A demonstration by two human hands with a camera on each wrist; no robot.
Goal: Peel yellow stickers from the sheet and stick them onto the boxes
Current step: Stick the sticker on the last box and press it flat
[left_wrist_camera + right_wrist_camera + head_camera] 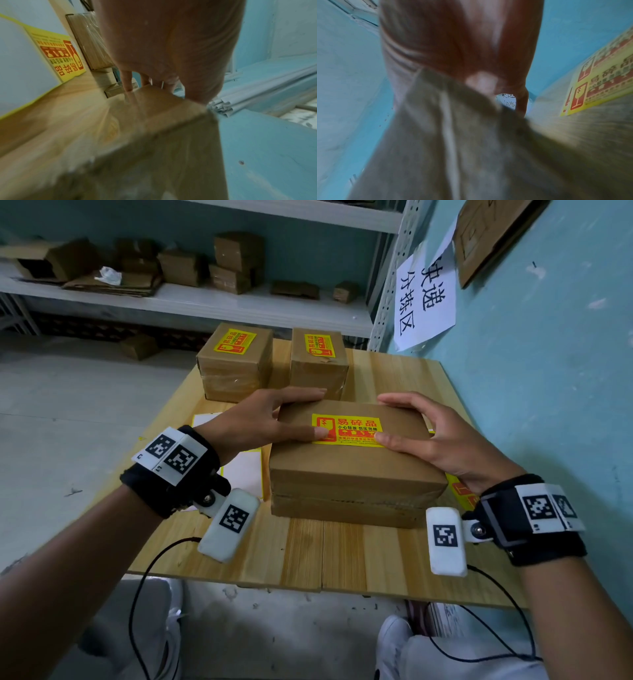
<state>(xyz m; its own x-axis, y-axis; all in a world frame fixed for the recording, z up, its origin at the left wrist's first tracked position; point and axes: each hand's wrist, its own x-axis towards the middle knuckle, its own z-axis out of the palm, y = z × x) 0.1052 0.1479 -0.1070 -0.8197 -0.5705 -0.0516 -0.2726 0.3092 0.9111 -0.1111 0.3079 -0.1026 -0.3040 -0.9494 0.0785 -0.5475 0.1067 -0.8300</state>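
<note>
A wide cardboard box [352, 470] lies mid-table with a yellow sticker [346, 431] on its top. My left hand [270, 419] holds its left end, fingers over the far edge and thumb on the sticker's left edge. My right hand [424, 433] holds the right end, fingers curled at the far corner and thumb on the sticker's lower right corner. One sticker sheet [241, 470] lies under my left wrist, with one sticker [63, 59] showing on it. Another sheet [460, 491] with stickers [599, 81] pokes out by my right wrist. Both wrist views are blurred.
Two smaller boxes [234, 368] [318, 364] stand at the back of the wooden table [308, 553], each with a yellow sticker on top. The blue wall [548, 388] runs along the right edge. A shelf [205, 299] with more cartons stands behind.
</note>
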